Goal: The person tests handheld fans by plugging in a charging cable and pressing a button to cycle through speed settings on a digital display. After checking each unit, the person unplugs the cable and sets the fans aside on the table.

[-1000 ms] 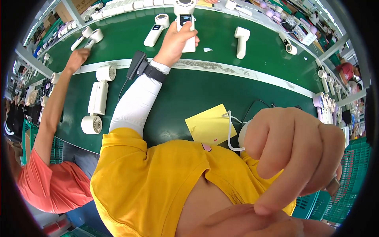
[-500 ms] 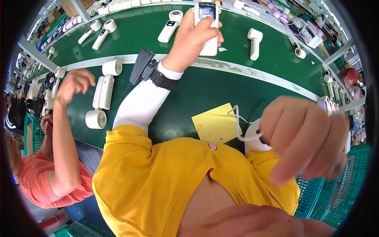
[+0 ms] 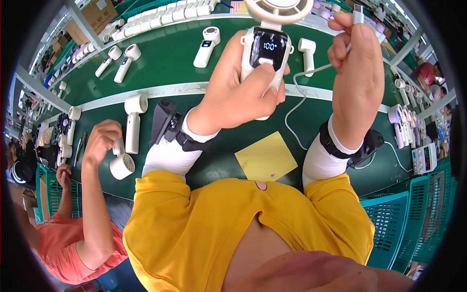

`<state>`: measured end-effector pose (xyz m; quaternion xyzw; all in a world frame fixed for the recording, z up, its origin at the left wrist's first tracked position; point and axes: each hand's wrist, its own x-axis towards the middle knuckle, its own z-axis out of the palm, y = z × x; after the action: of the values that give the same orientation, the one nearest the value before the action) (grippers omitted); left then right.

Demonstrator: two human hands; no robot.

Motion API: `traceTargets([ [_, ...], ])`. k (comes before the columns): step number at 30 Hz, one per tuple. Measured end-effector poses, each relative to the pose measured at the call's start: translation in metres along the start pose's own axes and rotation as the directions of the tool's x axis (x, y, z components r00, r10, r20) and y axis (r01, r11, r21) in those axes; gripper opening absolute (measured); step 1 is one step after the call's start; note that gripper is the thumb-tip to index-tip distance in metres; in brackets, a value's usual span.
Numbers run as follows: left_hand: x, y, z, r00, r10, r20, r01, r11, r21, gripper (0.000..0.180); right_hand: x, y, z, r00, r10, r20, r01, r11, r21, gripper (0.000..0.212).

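You hold a white handheld fan point(image 3: 268, 36) up beyond the yellow sheet of paper point(image 3: 266, 158), your left hand point(image 3: 233, 100) wrapped around its handle with the thumb at the pale button point(image 3: 266, 61) below the dark screen point(image 3: 279, 52); that grip probably suits a one-handed press while leaving the lit digits turned towards you. Your right hand point(image 3: 357, 73), beyond the sheet and to its right, pinches the metal-tipped plug point(image 3: 358, 15) of a pale cable point(image 3: 286, 118) between thumb and fingers, the tip pointing up and clear of them, likely so that nothing covers the connector. The cable's slack runs in loose, supple curves towards the sheet's right side. The fan looks like smooth, hard plastic: a slab-like handle with rounded edges, a glossy black panel, small lugs at the sides and a ring-shaped head cut off by the top of the view. The sheet looks thin and matt on the smooth green tabletop point(image 3: 219, 158). Left of the sheet lies a second fan point(image 3: 132, 134) with a grilled round head, near a co-worker's hand point(image 3: 103, 138); well to the sheet's right is a boxy pale instrument point(image 3: 419, 160)
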<state>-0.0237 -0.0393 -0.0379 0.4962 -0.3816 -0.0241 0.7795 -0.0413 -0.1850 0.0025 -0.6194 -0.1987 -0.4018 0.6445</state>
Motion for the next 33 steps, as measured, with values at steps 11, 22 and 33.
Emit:
traceTargets([
  [11,-0.01,0.0,0.009,0.993,-0.001,0.119,-0.011,0.995,0.098,0.037,0.0,0.009,-0.001,0.974,-0.092,0.209,0.13,0.976,-0.174,0.046],
  [22,-0.012,-0.005,0.009,0.973,0.024,0.23,-0.063,0.984,0.165,0.051,0.001,0.011,0.004,0.997,-0.006,0.074,0.002,0.999,0.052,0.052],
  [33,0.006,-0.036,-0.011,0.841,0.504,0.198,-0.512,0.623,0.591,0.032,-0.006,-0.002,0.006,0.994,-0.111,-0.019,0.112,0.975,0.19,0.04],
])
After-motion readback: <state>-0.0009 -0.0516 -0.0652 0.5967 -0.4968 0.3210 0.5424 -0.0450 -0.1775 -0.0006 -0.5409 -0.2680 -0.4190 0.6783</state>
